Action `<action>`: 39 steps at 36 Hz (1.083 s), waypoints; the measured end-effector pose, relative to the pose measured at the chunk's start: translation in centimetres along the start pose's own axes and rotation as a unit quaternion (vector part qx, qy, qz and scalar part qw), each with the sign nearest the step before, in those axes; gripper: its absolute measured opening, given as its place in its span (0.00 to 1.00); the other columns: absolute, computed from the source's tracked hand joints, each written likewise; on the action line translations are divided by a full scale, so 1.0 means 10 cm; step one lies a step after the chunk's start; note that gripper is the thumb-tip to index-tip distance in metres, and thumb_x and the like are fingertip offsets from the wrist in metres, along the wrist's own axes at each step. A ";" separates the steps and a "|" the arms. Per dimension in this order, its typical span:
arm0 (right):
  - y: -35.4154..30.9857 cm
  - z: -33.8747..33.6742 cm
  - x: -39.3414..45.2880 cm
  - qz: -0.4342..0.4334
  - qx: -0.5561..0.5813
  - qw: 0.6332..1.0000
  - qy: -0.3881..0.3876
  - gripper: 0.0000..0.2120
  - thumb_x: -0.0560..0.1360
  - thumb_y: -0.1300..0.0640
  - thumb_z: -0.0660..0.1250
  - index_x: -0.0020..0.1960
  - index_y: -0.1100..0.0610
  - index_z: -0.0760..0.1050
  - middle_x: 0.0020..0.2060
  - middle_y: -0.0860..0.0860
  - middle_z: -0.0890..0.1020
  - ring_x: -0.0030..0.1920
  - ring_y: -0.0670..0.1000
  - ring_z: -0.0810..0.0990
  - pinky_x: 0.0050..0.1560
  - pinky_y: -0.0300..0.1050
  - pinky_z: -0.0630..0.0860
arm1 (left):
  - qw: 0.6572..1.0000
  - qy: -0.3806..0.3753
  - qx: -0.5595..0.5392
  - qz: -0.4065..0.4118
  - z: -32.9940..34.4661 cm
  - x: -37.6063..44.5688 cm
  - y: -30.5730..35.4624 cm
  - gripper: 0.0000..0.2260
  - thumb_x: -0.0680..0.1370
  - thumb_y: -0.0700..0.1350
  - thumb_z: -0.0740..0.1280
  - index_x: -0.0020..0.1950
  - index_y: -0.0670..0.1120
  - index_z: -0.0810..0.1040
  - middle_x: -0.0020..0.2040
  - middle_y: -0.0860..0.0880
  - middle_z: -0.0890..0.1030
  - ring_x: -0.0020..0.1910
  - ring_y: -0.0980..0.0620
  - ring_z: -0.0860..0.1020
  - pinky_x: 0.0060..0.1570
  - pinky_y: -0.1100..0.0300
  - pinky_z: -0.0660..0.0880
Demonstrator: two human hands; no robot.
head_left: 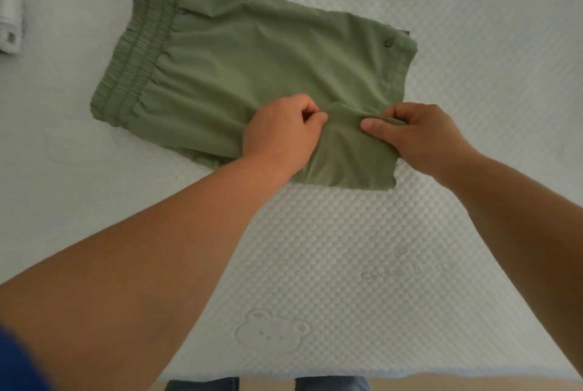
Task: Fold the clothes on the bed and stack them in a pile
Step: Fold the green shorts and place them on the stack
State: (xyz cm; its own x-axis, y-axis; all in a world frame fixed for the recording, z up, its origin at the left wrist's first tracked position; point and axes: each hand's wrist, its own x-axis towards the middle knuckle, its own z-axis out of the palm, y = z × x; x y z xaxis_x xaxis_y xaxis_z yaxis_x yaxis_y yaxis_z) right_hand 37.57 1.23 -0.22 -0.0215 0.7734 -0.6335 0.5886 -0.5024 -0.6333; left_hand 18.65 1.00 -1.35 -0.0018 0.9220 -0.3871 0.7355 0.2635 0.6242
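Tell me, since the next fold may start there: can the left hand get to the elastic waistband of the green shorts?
Probably yes: the waistband lies bare on the left hand's own side, though that hand now pinches the shorts.

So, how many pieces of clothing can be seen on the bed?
2: green shorts in the middle, pinched by the left hand and right hand, and a white folded item at the far left edge, partly cut off.

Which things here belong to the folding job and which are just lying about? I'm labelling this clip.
Part of the job:
- green fabric shorts with an elastic waistband, flat on the bed
- left hand and right hand, both pinching the shorts' near edge
- folded white cloth item at the far left edge, probably

Just there:
- white quilted mattress cover
- embossed bear outline
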 end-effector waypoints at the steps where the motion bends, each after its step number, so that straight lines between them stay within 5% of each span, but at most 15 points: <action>1: 0.03 0.02 0.01 0.020 -0.003 1.000 0.012 0.11 0.69 0.41 0.70 0.39 0.48 0.79 0.34 0.41 0.81 0.34 0.38 0.79 0.32 0.30 0.73 | 1.000 0.011 0.025 -0.003 0.04 0.00 -0.02 0.08 0.76 0.52 0.66 0.46 0.50 0.81 0.42 0.49 0.81 0.46 0.46 0.78 0.42 0.58 0.70; 6: 0.09 0.11 0.02 0.059 0.025 0.995 0.077 0.14 0.73 0.43 0.67 0.40 0.53 0.79 0.38 0.49 0.82 0.39 0.50 0.81 0.43 0.46 0.79 | 0.996 0.040 0.076 -0.003 0.15 -0.04 -0.08 0.09 0.75 0.55 0.66 0.45 0.50 0.79 0.45 0.48 0.82 0.47 0.44 0.78 0.40 0.58 0.67; 11: 0.11 0.11 -0.01 0.076 0.017 0.987 0.139 0.11 0.77 0.47 0.61 0.46 0.52 0.77 0.37 0.45 0.79 0.37 0.46 0.78 0.43 0.46 0.77 | 0.995 0.046 0.089 -0.008 0.15 -0.02 -0.07 0.10 0.76 0.56 0.64 0.43 0.51 0.76 0.44 0.49 0.82 0.46 0.45 0.78 0.38 0.59 0.62; 13: 0.07 0.13 -0.08 0.035 -0.054 0.975 0.215 0.09 0.76 0.49 0.61 0.53 0.50 0.74 0.44 0.41 0.76 0.43 0.44 0.75 0.45 0.41 0.73 | 0.995 0.053 0.089 -0.004 0.15 -0.02 -0.07 0.10 0.76 0.56 0.64 0.43 0.52 0.77 0.44 0.50 0.82 0.45 0.45 0.78 0.38 0.59 0.62; 15: 0.01 0.18 -0.23 -0.112 -0.144 0.947 0.264 0.11 0.76 0.53 0.62 0.57 0.54 0.74 0.50 0.45 0.74 0.51 0.48 0.74 0.50 0.41 0.69 | 0.994 0.064 0.084 0.009 0.15 -0.05 -0.07 0.09 0.76 0.56 0.64 0.43 0.51 0.77 0.42 0.50 0.82 0.44 0.46 0.78 0.37 0.60 0.62; 18: 0.02 0.36 -0.40 -0.302 -0.244 0.902 0.189 0.16 0.76 0.56 0.62 0.61 0.60 0.75 0.58 0.55 0.77 0.61 0.56 0.73 0.60 0.48 0.69 | 0.993 0.082 0.068 0.057 0.14 -0.10 -0.05 0.09 0.76 0.56 0.65 0.44 0.51 0.78 0.40 0.50 0.82 0.42 0.45 0.79 0.35 0.59 0.65; 20: 0.11 0.48 -0.45 -0.254 -0.280 0.921 0.095 0.23 0.78 0.51 0.58 0.71 0.57 0.66 0.71 0.52 0.67 0.73 0.51 0.60 0.71 0.48 0.55 | 0.991 0.079 0.063 0.092 0.14 -0.12 -0.01 0.10 0.76 0.56 0.65 0.46 0.51 0.79 0.41 0.50 0.82 0.42 0.45 0.79 0.36 0.57 0.69; 23: 0.37 0.55 -0.47 -0.172 -0.353 0.919 0.026 0.29 0.79 0.44 0.49 0.75 0.50 0.41 0.74 0.45 0.42 0.72 0.41 0.35 0.72 0.42 0.33 | 0.982 0.084 0.102 0.138 0.10 -0.12 0.03 0.08 0.76 0.52 0.66 0.50 0.49 0.79 0.44 0.48 0.81 0.46 0.45 0.78 0.42 0.53 0.70; 26: 0.47 0.58 -0.45 -0.164 -0.361 0.918 0.025 0.29 0.79 0.42 0.48 0.73 0.48 0.37 0.72 0.42 0.37 0.71 0.41 0.31 0.70 0.41 0.29 | 0.962 0.105 0.145 0.208 0.04 -0.19 0.07 0.10 0.71 0.43 0.68 0.51 0.47 0.80 0.46 0.46 0.79 0.47 0.43 0.77 0.46 0.52 0.68; 30: 0.42 0.58 -0.43 -0.175 -0.308 0.935 0.028 0.31 0.78 0.45 0.55 0.76 0.51 0.48 0.73 0.43 0.43 0.72 0.40 0.36 0.72 0.43 0.34 | 0.935 0.012 0.184 0.302 0.10 -0.49 -0.06 0.15 0.74 0.44 0.63 0.60 0.46 0.79 0.60 0.45 0.78 0.63 0.44 0.73 0.60 0.47 0.65; 33: 0.37 0.49 -0.48 -0.170 -0.179 0.962 0.120 0.26 0.75 0.51 0.65 0.71 0.55 0.65 0.73 0.48 0.62 0.72 0.42 0.52 0.72 0.43 0.49 | 0.923 -0.112 0.286 0.232 0.12 -0.59 -0.29 0.24 0.80 0.54 0.54 0.75 0.49 0.59 0.76 0.51 0.58 0.76 0.51 0.49 0.71 0.45 0.42; 36: 0.31 0.40 -0.46 -0.048 -0.045 0.975 0.212 0.24 0.73 0.51 0.68 0.67 0.52 0.68 0.62 0.43 0.68 0.63 0.43 0.66 0.65 0.43 0.64 | 0.925 -0.116 0.287 0.219 0.14 -0.52 -0.37 0.28 0.78 0.58 0.51 0.77 0.51 0.54 0.78 0.53 0.52 0.76 0.54 0.44 0.69 0.46 0.33; 39: 0.24 0.34 -0.35 0.073 0.030 0.979 0.190 0.28 0.70 0.45 0.70 0.67 0.50 0.67 0.56 0.44 0.73 0.54 0.45 0.75 0.53 0.43 0.73 | 0.933 -0.091 0.274 0.215 0.16 -0.46 -0.32 0.27 0.77 0.59 0.56 0.75 0.53 0.59 0.77 0.51 0.56 0.76 0.53 0.49 0.70 0.44 0.37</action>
State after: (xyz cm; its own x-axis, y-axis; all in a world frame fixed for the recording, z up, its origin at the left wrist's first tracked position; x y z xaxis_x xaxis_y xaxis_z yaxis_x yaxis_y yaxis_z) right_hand 36.33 -3.94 -1.00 0.3679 0.7738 -0.5157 0.5150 -0.6313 -0.5799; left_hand 17.39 -4.58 -2.65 0.4523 0.8320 -0.3211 0.8775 -0.3509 0.3269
